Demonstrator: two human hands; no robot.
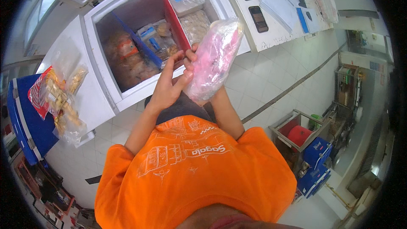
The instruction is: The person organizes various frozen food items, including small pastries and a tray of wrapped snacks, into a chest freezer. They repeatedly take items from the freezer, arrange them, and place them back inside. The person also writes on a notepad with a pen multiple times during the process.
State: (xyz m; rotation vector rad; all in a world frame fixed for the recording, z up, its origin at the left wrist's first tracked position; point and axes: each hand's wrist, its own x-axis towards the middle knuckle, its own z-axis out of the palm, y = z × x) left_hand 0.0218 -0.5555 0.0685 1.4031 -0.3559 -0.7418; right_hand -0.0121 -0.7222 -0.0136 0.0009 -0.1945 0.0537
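Note:
In front of the open chest freezer (111, 76), I hold up a long package (216, 61) in shiny clear plastic, pink inside and tilted to the right. My left hand (169, 82) is at its left edge, the thumb against the wrap and a finger stretched upward. From below, my right hand (218, 96) supports the package, which hides most of that hand. Fingertips curl round the package's left edge. Inside the freezer, a blue divider (137, 42) and a red divider (174, 19) separate bagged foods, among them a bag of pale round pieces (194, 26).
Bags of yellowish-brown food (59, 95) lie on the white surface left of the freezer, near a blue cooler box (29, 116). Two phones (258, 19) and papers (279, 4) rest on the white top at right. Beyond the tiled floor stand a crate (299, 129) and blue boxes (316, 152).

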